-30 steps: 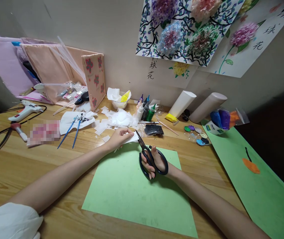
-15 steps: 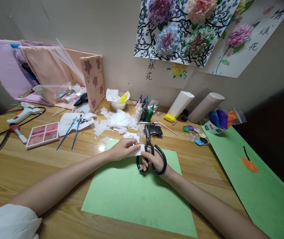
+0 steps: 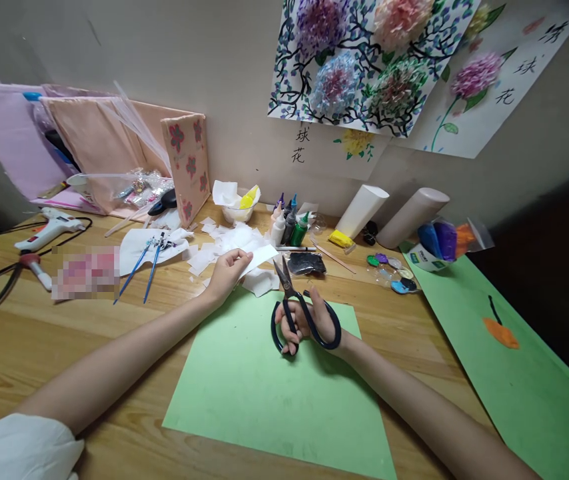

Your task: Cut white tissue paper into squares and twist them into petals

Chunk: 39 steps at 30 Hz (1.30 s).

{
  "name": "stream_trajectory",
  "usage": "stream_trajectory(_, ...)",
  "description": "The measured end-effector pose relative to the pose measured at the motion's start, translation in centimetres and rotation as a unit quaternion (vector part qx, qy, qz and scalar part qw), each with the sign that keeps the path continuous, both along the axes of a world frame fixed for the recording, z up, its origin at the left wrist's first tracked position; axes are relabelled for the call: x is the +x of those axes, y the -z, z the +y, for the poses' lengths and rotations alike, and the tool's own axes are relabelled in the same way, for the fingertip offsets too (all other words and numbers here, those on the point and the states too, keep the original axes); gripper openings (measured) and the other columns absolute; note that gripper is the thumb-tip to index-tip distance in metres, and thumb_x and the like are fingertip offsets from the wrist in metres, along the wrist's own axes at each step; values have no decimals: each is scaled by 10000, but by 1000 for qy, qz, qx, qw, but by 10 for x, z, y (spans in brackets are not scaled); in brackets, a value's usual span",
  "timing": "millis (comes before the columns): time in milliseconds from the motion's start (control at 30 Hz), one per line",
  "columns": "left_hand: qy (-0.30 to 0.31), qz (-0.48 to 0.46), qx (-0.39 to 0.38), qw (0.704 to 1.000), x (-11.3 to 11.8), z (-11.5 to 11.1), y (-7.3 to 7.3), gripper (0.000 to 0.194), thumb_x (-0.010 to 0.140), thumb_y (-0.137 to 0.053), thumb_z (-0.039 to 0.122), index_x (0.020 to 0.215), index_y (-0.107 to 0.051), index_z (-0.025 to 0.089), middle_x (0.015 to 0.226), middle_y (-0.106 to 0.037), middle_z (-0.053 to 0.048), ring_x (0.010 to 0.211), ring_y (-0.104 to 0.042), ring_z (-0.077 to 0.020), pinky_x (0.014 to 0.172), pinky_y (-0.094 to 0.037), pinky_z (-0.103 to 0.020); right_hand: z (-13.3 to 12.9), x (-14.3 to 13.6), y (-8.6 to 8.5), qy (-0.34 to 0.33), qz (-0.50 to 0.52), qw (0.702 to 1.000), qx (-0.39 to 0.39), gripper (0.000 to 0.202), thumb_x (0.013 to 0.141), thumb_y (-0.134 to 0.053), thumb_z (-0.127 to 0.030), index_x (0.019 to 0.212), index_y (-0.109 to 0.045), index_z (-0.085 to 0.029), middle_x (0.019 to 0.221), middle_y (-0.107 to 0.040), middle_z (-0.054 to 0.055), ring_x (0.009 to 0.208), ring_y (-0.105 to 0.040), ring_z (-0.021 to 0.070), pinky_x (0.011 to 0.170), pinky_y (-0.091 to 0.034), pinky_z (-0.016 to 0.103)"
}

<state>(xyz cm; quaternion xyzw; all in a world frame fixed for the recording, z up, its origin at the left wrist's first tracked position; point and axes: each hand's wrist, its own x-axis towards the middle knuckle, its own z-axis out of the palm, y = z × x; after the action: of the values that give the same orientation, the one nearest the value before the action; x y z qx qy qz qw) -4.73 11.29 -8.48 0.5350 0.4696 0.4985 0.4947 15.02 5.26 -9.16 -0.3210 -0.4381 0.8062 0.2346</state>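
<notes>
Between the thumb and fingers of my left hand (image 3: pixel 229 272) is a small white piece of paper (image 3: pixel 260 259), its free end pointing right. My right hand (image 3: pixel 312 320) has its fingers and thumb through the black handles of a pair of scissors (image 3: pixel 292 293). The blades are slightly apart and point up and left, a short way from the paper. Beneath the scissors lies a green sheet (image 3: pixel 274 400). More white paper pieces (image 3: pixel 262 283) are scattered just beyond its far edge.
Paint bottles (image 3: pixel 298 230) and a black packet (image 3: pixel 306 263) stand or lie behind the scissors. To the left are two paintbrushes (image 3: pixel 152 269) and a glue gun (image 3: pixel 54 227). Another green sheet (image 3: pixel 514 373) covers the right side. A small bowl (image 3: pixel 237 212) stands near the wall.
My hands have moved apart. My left hand took the paper up and left, away from the right thumb. The scissors tilted left and their blades parted.
</notes>
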Motion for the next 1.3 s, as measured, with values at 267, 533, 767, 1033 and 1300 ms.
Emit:
stream_trajectory(267,59,47,53,996,3,-3,6,331,745,-597,446,644,-503,145,543,-421,50,481,-337,-57,435,-230,-182,-2,0,3,-71,11,997,19,881,600,-86,-895,777,-504,-141,427,-470,-42,324,-500,127,435,-488,298)
stream_trajectory(533,75,70,46,994,3,-5,7,333,760,-575,453,653,-502,147,528,-402,59,471,-319,-56,439,-229,-183,-4,-3,4,-55,-4,998,12,833,544,-143,-920,719,-464,-172,364,-433,-66,285,-470,116,385,-471,272)
stream_trajectory(767,71,68,47,994,2,-3,8,338,756,-576,462,651,-510,148,531,-409,59,471,-323,-59,442,-240,-188,-5,-9,20,-22,-5,1000,4,759,467,-321,-922,660,-409,-193,308,-398,-89,227,-403,93,274,-398,210)
stream_trajectory(1033,87,66,34,993,2,-3,8,344,772,-558,469,657,-487,153,508,-364,70,450,-284,-53,432,-212,-188,-9,-9,17,-5,-27,999,28,806,478,-231,-931,688,-437,-181,321,-416,-76,237,-431,100,296,-421,224)
stream_trajectory(1300,112,116,64,985,3,-4,2,342,756,-565,449,614,-496,146,540,-392,53,517,-318,-70,482,-249,-192,-8,-12,7,-11,-26,1000,3,835,428,-198,-949,666,-433,-185,314,-422,-71,251,-449,107,321,-441,239)
